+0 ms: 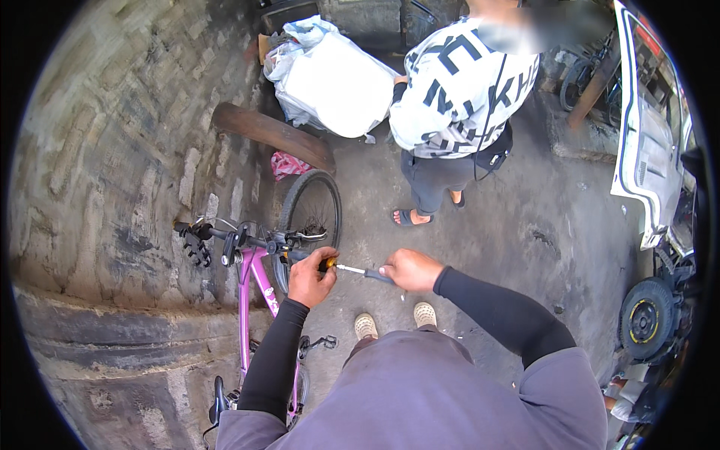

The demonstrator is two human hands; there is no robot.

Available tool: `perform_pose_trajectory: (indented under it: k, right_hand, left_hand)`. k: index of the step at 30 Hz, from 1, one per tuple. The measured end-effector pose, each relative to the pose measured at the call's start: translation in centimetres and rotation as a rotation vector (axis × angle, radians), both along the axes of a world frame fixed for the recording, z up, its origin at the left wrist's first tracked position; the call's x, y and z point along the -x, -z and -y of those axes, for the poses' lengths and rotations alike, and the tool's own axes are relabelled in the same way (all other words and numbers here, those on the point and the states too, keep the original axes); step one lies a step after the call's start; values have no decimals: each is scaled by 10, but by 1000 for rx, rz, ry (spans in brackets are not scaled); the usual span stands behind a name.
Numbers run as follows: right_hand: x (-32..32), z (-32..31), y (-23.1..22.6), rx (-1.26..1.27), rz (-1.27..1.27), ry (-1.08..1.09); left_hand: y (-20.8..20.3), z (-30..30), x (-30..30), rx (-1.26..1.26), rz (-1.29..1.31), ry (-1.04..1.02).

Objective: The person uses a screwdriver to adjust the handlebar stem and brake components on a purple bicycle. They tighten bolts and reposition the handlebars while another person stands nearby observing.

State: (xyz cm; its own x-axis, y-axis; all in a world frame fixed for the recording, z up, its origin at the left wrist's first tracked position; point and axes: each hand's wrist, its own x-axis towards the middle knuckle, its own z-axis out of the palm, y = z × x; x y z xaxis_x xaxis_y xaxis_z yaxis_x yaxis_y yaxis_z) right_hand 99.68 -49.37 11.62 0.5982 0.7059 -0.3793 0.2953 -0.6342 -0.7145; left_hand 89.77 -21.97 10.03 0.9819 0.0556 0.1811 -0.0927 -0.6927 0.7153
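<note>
A pink bicycle (245,315) stands on my left, its handlebar running across toward me. My left hand (309,279) is closed around the near end of the bar, where a yellow-orange handlebar grip end (328,263) shows past my fingers. In my right hand (411,270) is a screwdriver (377,277), held by its dark grey handle. Its bright metal shaft points left and its tip meets or nearly meets the yellow-orange end; I cannot tell if they touch. A brake lever (310,236) sits just beyond my left hand.
The front wheel (339,210) stands beyond the handlebar, near a wooden log (274,135) and a pink bag (289,165). A brick wall (112,165) rises at left. Ahead, a person (465,97) stands by a white-covered bundle (337,82). A vehicle wheel (645,319) is at right.
</note>
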Motion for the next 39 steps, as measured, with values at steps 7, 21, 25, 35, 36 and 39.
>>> perform_pose_trajectory:
  k: [7,21,25,35,36,39]
  right_hand:
    - [-20,-30,5,-28,-593,-72]
    - [-60,-40,26,-66,-1323,-129]
    - [-67,-29,71,-229,-1402,-110]
    - [-1,30,98,-498,-68,1039]
    - [15,32,66,-448,346,899]
    - [49,38,-14,-240,890,321]
  left_hand:
    - [2,4,2,-7,-53,-56]
    - [-11,0,2,-90,-70,-2]
    - [-27,4,-7,-309,65,212]
    - [-12,-12,-33,-425,165,466]
    - [-9,-18,-29,-424,158,464]
    - [-20,-16,-36,-435,142,524]
